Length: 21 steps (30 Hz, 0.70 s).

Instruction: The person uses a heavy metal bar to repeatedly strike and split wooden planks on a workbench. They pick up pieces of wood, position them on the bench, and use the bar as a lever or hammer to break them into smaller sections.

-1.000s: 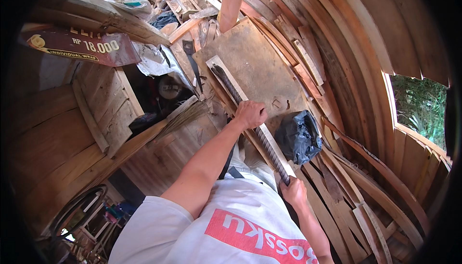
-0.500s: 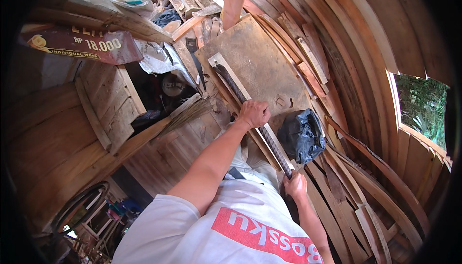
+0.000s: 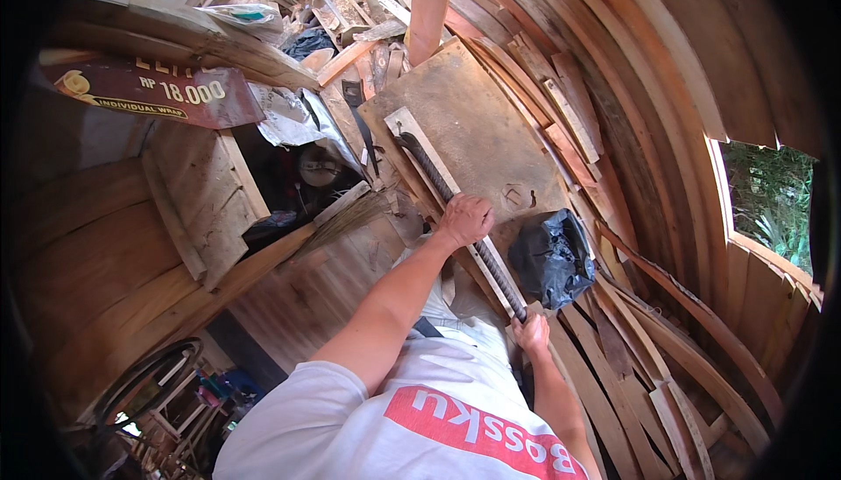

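Note:
A long dark rod point(image 3: 426, 165) with spiral grooves lies along a narrow pale wooden strip point(image 3: 402, 118), slanting from the far left toward my body. My left hand point(image 3: 467, 219) is closed over the rod's middle, with its fingers curled. At the near end, my right hand point(image 3: 531, 333) wraps round the rod's tip. The rod and strip lie at the left edge of a worn wooden board point(image 3: 464, 99). My palms hide the parts of the rod beneath them.
A black plastic bag point(image 3: 554, 257) sits right of the rod. Long wooden planks point(image 3: 604, 366) lie along the curved plank wall on the right, near a window opening point(image 3: 769, 200). A wooden box point(image 3: 206, 191) and a dark red printed sign point(image 3: 153, 90) stand left. Scrap wood is heaped at the back.
Both hands keep their grip on the rod. The whole scene has shifted slightly down in the picture, and the hands have barely moved along the rod.

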Motion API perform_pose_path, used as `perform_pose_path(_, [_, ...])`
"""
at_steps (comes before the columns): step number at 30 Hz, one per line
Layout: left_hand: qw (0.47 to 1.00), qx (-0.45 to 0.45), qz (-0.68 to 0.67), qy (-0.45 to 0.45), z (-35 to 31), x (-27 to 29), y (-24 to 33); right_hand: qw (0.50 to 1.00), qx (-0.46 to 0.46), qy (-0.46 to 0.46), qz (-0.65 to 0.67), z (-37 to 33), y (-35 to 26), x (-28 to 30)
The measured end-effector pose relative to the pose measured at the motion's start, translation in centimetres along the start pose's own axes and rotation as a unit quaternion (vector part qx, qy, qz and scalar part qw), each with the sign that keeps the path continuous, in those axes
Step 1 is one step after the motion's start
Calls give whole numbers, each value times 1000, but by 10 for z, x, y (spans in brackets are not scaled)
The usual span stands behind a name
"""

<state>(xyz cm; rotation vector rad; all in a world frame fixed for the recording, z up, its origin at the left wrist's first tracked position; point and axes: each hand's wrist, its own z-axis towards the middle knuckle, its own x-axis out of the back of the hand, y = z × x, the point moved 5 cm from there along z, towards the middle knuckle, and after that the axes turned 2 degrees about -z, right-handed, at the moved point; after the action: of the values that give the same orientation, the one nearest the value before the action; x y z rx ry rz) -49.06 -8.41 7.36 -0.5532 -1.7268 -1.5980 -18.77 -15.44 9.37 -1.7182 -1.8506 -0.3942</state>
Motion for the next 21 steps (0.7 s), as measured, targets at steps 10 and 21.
perform_pose_path(10, [919,192,-97,330,36,137,-61,999,33,32,21,11,6,-23])
perform_pose_path(21, [907,406,-96,-57,63,126,-217,997,35,42,57,7,6,-20])
